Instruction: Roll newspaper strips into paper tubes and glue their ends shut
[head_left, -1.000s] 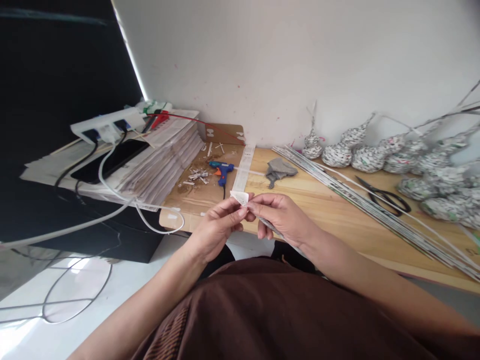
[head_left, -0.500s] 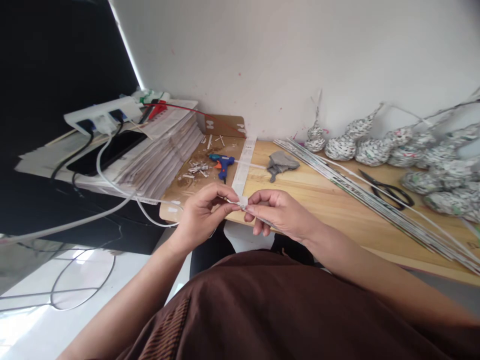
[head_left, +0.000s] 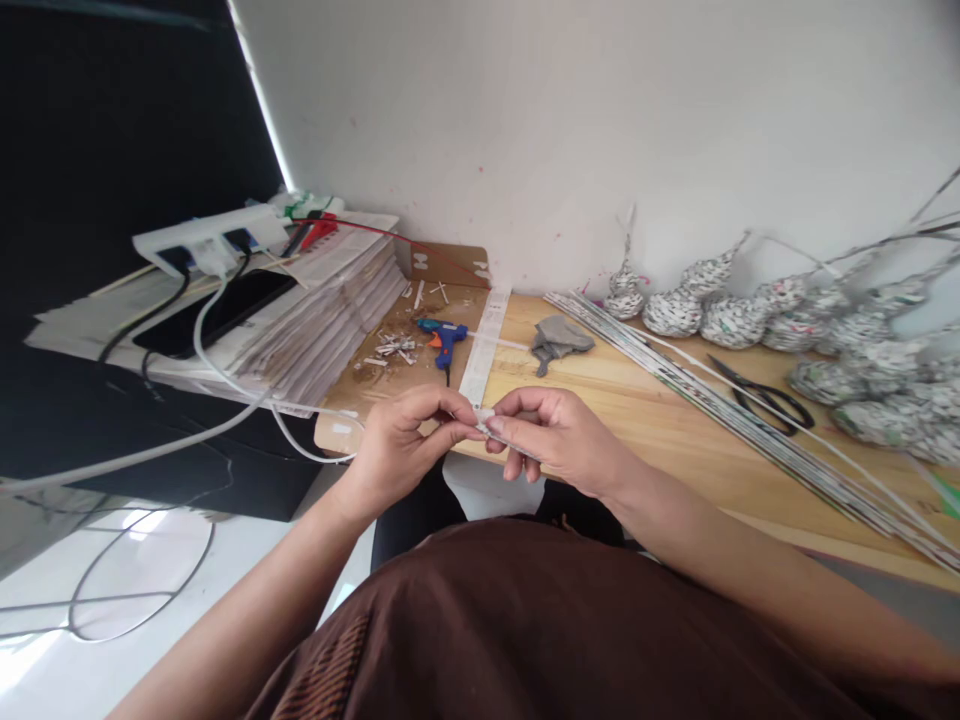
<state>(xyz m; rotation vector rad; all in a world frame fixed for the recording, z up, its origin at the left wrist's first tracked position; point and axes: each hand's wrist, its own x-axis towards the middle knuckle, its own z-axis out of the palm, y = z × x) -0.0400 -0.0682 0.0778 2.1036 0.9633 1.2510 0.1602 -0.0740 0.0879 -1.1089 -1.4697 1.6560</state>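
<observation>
Between my two hands, just in front of the table edge, is a small strip of printed paper [head_left: 484,421], partly rolled. My left hand [head_left: 420,435] pinches its left end between thumb and forefinger. My right hand [head_left: 551,435] is closed on the other end, thumb on top, and a thin rolled part runs under the palm. Most of the paper is hidden by the fingers. Just beyond the hands a long flat paper strip [head_left: 484,350] lies on the table, with a blue glue gun [head_left: 448,340] on its left and a grey cloth [head_left: 559,340] on its right.
Stacked paper sheets [head_left: 337,315] at left carry a phone [head_left: 217,312] and a white power strip [head_left: 214,240] with cables. Paper scraps [head_left: 394,347] litter a brown board. Rolled paper sticks [head_left: 712,400], black scissors [head_left: 765,395] and several woven paper gourds [head_left: 671,312] lie right.
The paper's raised white flap between my fingers now lies lower and flatter, and my fingertips have drawn slightly closer. The whole view has shifted a little.
</observation>
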